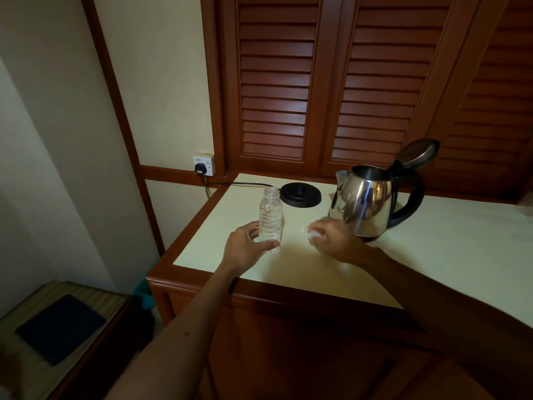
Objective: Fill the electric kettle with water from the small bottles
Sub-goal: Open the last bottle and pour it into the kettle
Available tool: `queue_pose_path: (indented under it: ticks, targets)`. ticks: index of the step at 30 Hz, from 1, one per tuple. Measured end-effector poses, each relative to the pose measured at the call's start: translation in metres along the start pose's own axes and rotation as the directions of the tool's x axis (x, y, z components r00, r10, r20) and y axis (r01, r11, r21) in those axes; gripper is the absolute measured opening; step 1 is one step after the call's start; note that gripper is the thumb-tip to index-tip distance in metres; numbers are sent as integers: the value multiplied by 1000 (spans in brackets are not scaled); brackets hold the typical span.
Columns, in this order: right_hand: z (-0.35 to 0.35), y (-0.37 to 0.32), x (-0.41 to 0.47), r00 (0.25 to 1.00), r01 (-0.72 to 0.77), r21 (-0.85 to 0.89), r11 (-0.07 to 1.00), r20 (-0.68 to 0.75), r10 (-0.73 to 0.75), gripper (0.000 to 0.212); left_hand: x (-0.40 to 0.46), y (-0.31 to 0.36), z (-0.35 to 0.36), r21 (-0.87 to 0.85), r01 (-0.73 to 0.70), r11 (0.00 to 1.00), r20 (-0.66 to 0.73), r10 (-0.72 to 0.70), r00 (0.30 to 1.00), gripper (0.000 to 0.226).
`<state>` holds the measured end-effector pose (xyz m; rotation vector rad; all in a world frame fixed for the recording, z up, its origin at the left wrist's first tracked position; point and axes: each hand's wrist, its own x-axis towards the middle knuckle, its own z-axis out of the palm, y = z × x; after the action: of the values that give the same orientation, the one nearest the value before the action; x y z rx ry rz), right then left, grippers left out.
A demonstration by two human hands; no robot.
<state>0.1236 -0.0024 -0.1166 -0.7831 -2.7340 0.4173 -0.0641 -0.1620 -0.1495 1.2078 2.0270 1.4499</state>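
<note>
A small clear water bottle [270, 215] stands upright and uncapped on the pale countertop [432, 249]. My left hand [248, 246] grips its lower part, thumb across the front. My right hand [336, 241] rests low on the counter just right of the bottle, pinching a small white cap [315, 235]. Directly behind my right hand stands the steel electric kettle [366, 206] with a black handle and its lid [418, 153] flipped open. The kettle is off its black round base [300, 194], which lies behind the bottle.
A black cord runs from the base to a plug in the wall socket [204, 165] at the left. Louvred wooden doors [317, 82] stand behind the counter. A low bench with a dark pad [60, 327] is at the lower left. Something clear pokes in at the right edge [526, 203].
</note>
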Motion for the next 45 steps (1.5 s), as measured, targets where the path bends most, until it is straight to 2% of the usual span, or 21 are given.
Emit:
queue_pose_path:
  ticks: [2,7,10,13,16,20,24,30,34,40,45]
  targets:
    - [10,15,-11,999,0,-40,999,39,1,34,0,0,0,-5,-11,1000,-4,11,1000,53]
    - [22,30,-24,999,16,-26,1000,-33,-17,38,-2,2,-1,-34,-28,999,8,28,1000,67]
    - [23,41,-38,997,-18,20,1000,-72,19,49,-3,5,-1,-90,-24,996,13,25,1000,73]
    - [13,55,-56,996,-18,-6,1000,-89,18,55,-3,8,-2,-149,-30,988,8,31,999,75]
    - [-4,74,-75,998,-43,-56,998,-52,40,52,-3,10,0,-231,-36,972,-11,34,999,72]
    - [-28,109,-101,990,-138,-168,976,-9,139,50,-2,13,5,-292,-46,955,-7,46,999,59]
    - [-35,127,-121,981,-187,-105,977,-66,181,49,-1,25,15,-310,-42,950,-29,35,999,56]
    - [-29,131,-121,979,-187,-97,978,-100,177,50,11,39,40,-168,-42,985,-34,37,999,60]
    - [-29,130,-121,974,-216,-99,971,-97,206,52,21,64,53,39,-91,995,-50,92,994,64]
    - [-29,131,-119,967,-246,-88,965,-90,238,53,42,107,59,184,-143,973,-86,160,983,64]
    - [-29,133,-119,967,-242,-83,967,-100,234,53,57,132,54,361,-185,914,-55,219,974,58]
